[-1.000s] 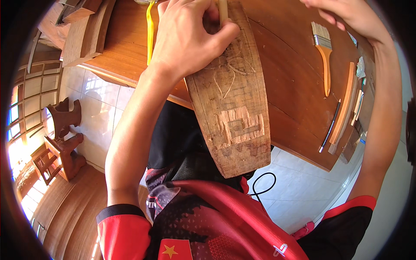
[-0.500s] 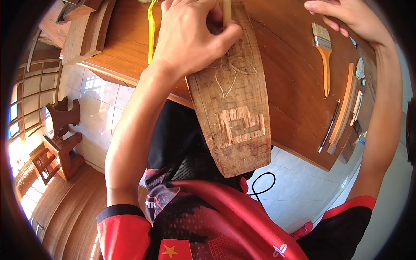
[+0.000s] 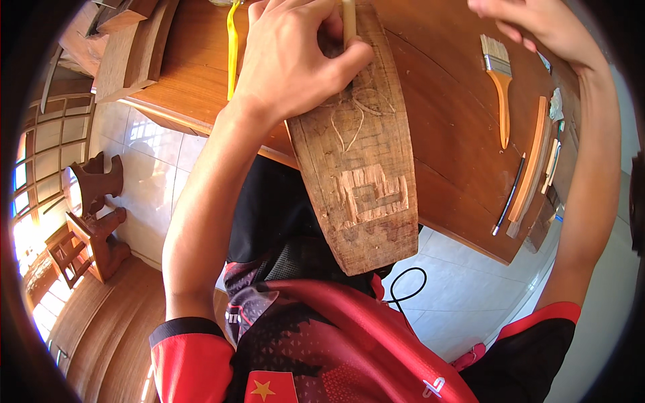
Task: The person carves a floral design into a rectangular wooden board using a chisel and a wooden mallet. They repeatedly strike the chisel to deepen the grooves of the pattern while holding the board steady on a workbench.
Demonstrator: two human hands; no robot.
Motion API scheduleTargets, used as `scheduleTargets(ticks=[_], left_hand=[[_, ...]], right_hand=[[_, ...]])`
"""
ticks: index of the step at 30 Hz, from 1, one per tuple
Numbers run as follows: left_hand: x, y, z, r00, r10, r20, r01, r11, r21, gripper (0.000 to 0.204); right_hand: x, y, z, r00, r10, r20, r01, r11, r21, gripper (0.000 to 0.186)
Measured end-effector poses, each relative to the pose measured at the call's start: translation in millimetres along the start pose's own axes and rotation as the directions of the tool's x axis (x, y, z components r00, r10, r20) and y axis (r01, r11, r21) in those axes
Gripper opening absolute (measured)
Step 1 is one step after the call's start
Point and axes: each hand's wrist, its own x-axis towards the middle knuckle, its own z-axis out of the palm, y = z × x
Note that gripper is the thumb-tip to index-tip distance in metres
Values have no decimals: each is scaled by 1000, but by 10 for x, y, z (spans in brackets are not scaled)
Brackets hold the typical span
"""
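Note:
My left hand [image 3: 289,64] rests on a long, tapered wooden board [image 3: 376,245]. Its thumb and fingers close round a pale, round rod-like handle [image 3: 349,23] standing up at the top edge; the tool's working end is hidden. Leaf-like outlines are cut into the board below that hand, and a rough, lighter squarish pattern [image 3: 371,195] is carved lower down. At the upper right, my right hand [image 3: 534,27] is raised over the table with fingers apart and nothing visible in them; its upper part is out of view.
The brown wooden table [image 3: 457,154] bears a flat paintbrush [image 3: 500,87], a dark pencil [image 3: 510,195], a curved wooden strip [image 3: 529,161] and thin sticks [image 3: 552,164]. A yellow strap [image 3: 232,54] lies left, near wooden blocks [image 3: 138,50]. Wooden furniture [image 3: 94,235] stands on the tiled floor.
The board, with my left hand and the handle on it, has shifted very slightly left in the picture, as have the table things. My right hand has moved slightly up and left.

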Motion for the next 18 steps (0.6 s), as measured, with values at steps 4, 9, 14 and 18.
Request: scheduleTargets(ticks=[4,9,14,18], left_hand=[[19,-83,0,999,49,5,-49,999,-1,26],[-50,-290,-46,955,-278,105,291,802,-521,20],[32,-251,-202,948,-313,54,284,761,-583,23],[-13,-294,-314,972,-226,68,226,815,-533,21]], right_hand=[[-70,57,92,991,-107,-78,130,904,407,44],[-264,487,548,914,-28,-405,264,798,542,71],[-736,718,1157,851,285,-441,23,819,573,51],[-836,798,1678,770,286,-571,50,864,501,45]])
